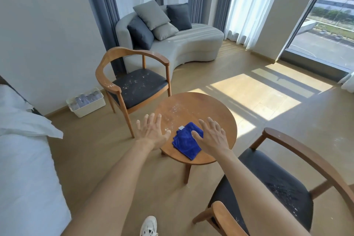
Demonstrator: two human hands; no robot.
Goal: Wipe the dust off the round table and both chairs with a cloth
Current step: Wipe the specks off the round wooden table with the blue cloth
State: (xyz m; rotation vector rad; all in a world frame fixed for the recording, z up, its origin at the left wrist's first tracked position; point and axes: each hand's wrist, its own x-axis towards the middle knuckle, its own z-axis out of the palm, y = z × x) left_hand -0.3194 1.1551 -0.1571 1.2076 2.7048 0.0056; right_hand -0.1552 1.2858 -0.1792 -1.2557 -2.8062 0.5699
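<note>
A small round wooden table (pixel 206 105) stands in the middle, with white dust scattered on its left part. A folded blue cloth (pixel 186 141) lies on its near side. My right hand (pixel 211 136) is spread open just over the cloth's right edge, holding nothing. My left hand (pixel 152 130) hovers open over the table's left rim, fingers apart. One wooden armchair (pixel 134 82) with a dusty dark seat stands behind the table on the left. A second armchair (pixel 277 184) with a dusty seat is at the lower right, partly hidden by my right arm.
A white bed (pixel 21 155) fills the left edge. A white basket (pixel 86 101) sits by the wall behind the left chair. A grey sofa (pixel 191 44) with cushions stands at the back. My white shoe (pixel 149 226) is on the wooden floor.
</note>
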